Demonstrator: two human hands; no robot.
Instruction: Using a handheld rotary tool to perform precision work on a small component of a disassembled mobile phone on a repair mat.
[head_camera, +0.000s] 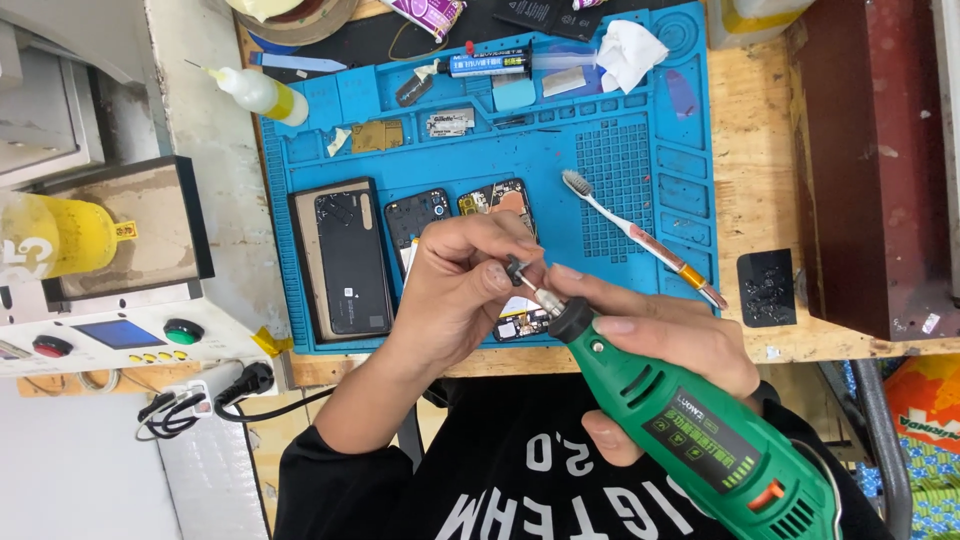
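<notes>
My right hand (650, 350) is wrapped tightly around the body of the green rotary tool (700, 430), holding it at a slant so its nose points up and to the left, toward my left hand (455, 285). My left hand has its fingertips pinched together on the small dark bit (517, 268) at the end of the tool's thin shaft, which steadies the tip over the blue work mat (640, 160). Both hands hover above the near edge of the mat, close to my body, so the tip stays in clear sight. Beneath them lie an opened phone (520, 320) and, to the left, a black back cover (350, 262) and a phone frame (416, 222). A toothbrush (640, 238) rests to the right within reach, and a squeeze bottle (258, 94) lies far left on the surface
</notes>
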